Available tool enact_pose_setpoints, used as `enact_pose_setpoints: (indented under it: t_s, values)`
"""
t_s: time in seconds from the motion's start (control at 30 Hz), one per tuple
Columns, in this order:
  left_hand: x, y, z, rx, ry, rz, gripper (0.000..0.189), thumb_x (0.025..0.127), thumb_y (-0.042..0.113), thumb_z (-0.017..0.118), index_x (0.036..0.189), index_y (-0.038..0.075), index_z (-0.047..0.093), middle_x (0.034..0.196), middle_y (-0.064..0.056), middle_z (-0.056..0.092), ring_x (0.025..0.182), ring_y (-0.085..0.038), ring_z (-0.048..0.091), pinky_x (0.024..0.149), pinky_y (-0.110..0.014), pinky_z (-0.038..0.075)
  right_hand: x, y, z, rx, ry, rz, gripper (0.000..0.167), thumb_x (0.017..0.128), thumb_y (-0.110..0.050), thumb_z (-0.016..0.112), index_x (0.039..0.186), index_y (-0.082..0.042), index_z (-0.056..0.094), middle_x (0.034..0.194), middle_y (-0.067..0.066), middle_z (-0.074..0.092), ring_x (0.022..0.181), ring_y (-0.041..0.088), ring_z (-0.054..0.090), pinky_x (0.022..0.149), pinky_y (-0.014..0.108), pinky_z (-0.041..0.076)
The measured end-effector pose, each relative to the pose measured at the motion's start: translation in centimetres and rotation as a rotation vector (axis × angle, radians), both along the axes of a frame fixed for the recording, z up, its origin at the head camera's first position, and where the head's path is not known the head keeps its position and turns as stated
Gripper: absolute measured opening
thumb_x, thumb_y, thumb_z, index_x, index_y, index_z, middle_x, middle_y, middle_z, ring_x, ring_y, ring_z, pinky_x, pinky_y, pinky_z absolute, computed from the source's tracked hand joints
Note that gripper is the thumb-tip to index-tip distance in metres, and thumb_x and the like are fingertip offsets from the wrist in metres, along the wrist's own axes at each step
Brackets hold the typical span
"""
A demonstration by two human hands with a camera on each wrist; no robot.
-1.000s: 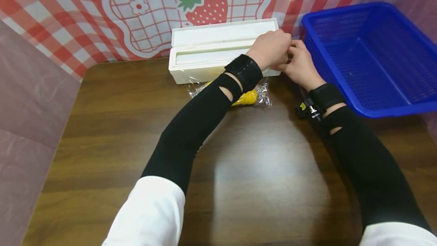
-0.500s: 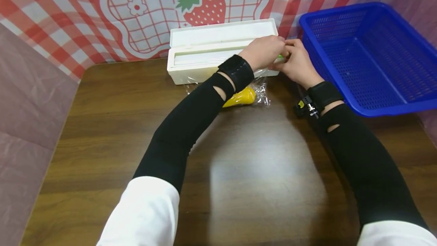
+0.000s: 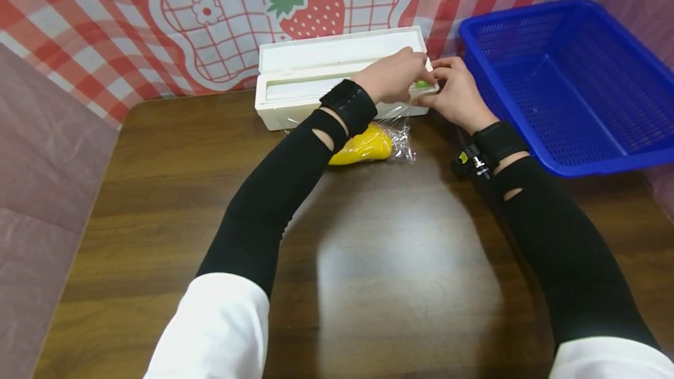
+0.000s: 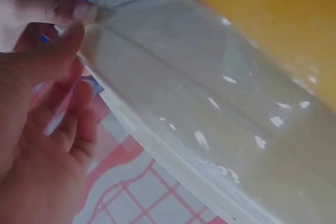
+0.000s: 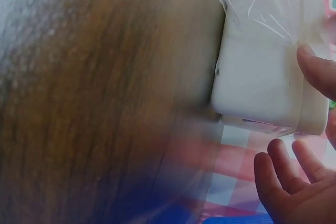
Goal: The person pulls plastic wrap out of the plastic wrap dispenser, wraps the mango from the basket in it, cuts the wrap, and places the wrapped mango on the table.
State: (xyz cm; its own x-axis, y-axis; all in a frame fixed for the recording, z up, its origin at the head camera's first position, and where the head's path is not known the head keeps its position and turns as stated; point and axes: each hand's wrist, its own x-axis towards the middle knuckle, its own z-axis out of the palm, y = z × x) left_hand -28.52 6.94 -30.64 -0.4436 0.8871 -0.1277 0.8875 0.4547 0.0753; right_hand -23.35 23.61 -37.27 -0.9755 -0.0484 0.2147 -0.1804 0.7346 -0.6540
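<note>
A long white cling film dispenser point(image 3: 289, 114) stands at the back of the table with its lid raised. My left hand point(image 3: 394, 75) is at its right end, thumb and forefinger around a small green slider point(image 3: 423, 83), partly hidden by the fingers. My right hand point(image 3: 459, 95) holds the same end, its thumb pressing film point(image 5: 270, 11) against the edge; several of its fingers are held off the box, loosely bent. Clear film runs down the front of the dispenser towards a yellow item point(image 3: 363, 146) in wrap on the table, partly covered by my left forearm.
A blue plastic basket point(image 3: 532, 133) stands to the right, close to my right hand. Behind the dispenser hangs a red-checked cloth with a strawberry print point(image 3: 316, 13). The brown wooden table point(image 3: 174, 203) extends in front and to the left.
My left hand has shifted left along the dispenser, and the green slider has come into sight. More of the yellow item shows. My right hand stays at the dispenser's end.
</note>
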Motion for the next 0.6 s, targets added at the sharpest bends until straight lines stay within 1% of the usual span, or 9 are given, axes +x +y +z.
enact_pose_setpoints:
  t_s: [0.07, 0.17, 0.2, 0.27, 0.33, 0.43, 0.5, 0.6]
  values:
    - [0.1, -0.2, -0.1, 0.0, 0.019, 0.005, 0.047, 0.092, 0.013, 0.071, 0.136, 0.027, 0.063, 0.138, -0.007, 0.054, 0.124, -0.027, 0.044, 0.105, -0.03, 0.037, -0.1, 0.0, 0.0, 0.006, 0.001, -0.003, 0.043, 0.076, -0.016, 0.087, 0.106, 0.009, 0.069, 0.136, 0.019, 0.047, 0.121, 0.03, 0.044, 0.093, 0.04, 0.038]
    - [0.2, -0.3, -0.1, -0.001, 0.028, 0.028, 0.047, 0.091, 0.012, 0.073, 0.135, 0.027, 0.064, 0.136, -0.007, 0.053, 0.124, -0.026, 0.041, 0.104, -0.028, 0.038, -0.1, 0.0, 0.0, 0.012, 0.002, -0.006, 0.042, 0.076, -0.017, 0.088, 0.104, 0.008, 0.07, 0.136, 0.019, 0.047, 0.121, 0.03, 0.044, 0.092, 0.04, 0.037]
    - [0.2, -0.2, 0.0, -0.001, 0.025, 0.036, 0.046, 0.091, 0.012, 0.073, 0.134, 0.026, 0.065, 0.134, -0.006, 0.054, 0.123, -0.026, 0.041, 0.103, -0.027, 0.038, -0.1, 0.0, 0.0, 0.013, 0.004, -0.007, 0.041, 0.075, -0.017, 0.088, 0.103, 0.008, 0.07, 0.136, 0.02, 0.047, 0.121, 0.03, 0.044, 0.092, 0.041, 0.036]
    - [0.2, -0.4, 0.0, 0.002, 0.024, 0.059, 0.04, 0.09, 0.013, 0.074, 0.129, 0.02, 0.069, 0.128, -0.007, 0.056, 0.12, -0.025, 0.043, 0.102, -0.027, 0.039, -0.1, 0.0, 0.0, 0.016, 0.008, -0.005, 0.04, 0.075, -0.016, 0.088, 0.102, 0.008, 0.07, 0.135, 0.02, 0.047, 0.121, 0.031, 0.043, 0.093, 0.041, 0.036]
    - [0.1, -0.9, 0.0, 0.008, 0.0, 0.093, 0.034, 0.09, 0.015, 0.075, 0.124, 0.014, 0.071, 0.124, -0.006, 0.06, 0.118, -0.023, 0.047, 0.1, -0.027, 0.042, -0.1, -0.1, 0.0, 0.017, 0.007, -0.006, 0.04, 0.075, -0.015, 0.088, 0.102, 0.008, 0.071, 0.135, 0.02, 0.047, 0.121, 0.031, 0.043, 0.093, 0.041, 0.036]
    - [-0.1, -1.6, 0.1, 0.012, -0.028, 0.131, 0.032, 0.09, 0.017, 0.075, 0.121, 0.01, 0.071, 0.119, -0.004, 0.064, 0.117, -0.02, 0.051, 0.099, -0.026, 0.043, -0.1, -0.2, 0.1, 0.013, -0.006, -0.013, 0.042, 0.076, -0.015, 0.088, 0.105, 0.009, 0.071, 0.137, 0.019, 0.046, 0.122, 0.032, 0.043, 0.094, 0.042, 0.036]
    - [0.0, -2.0, 0.3, 0.009, -0.051, 0.145, 0.034, 0.092, 0.016, 0.073, 0.125, 0.011, 0.07, 0.121, -0.003, 0.065, 0.118, -0.02, 0.051, 0.1, -0.026, 0.042, -0.1, -0.1, 0.1, 0.008, -0.017, -0.02, 0.043, 0.076, -0.015, 0.087, 0.106, 0.01, 0.07, 0.138, 0.019, 0.045, 0.122, 0.033, 0.042, 0.095, 0.043, 0.036]
    - [0.1, -2.6, 0.5, -0.014, -0.06, 0.156, 0.037, 0.093, 0.014, 0.071, 0.13, 0.015, 0.068, 0.126, -0.003, 0.061, 0.121, -0.022, 0.046, 0.102, -0.026, 0.04, -0.1, -0.2, 0.2, 0.002, -0.028, -0.02, 0.043, 0.077, -0.015, 0.087, 0.107, 0.011, 0.069, 0.138, 0.02, 0.044, 0.123, 0.034, 0.041, 0.098, 0.045, 0.035]
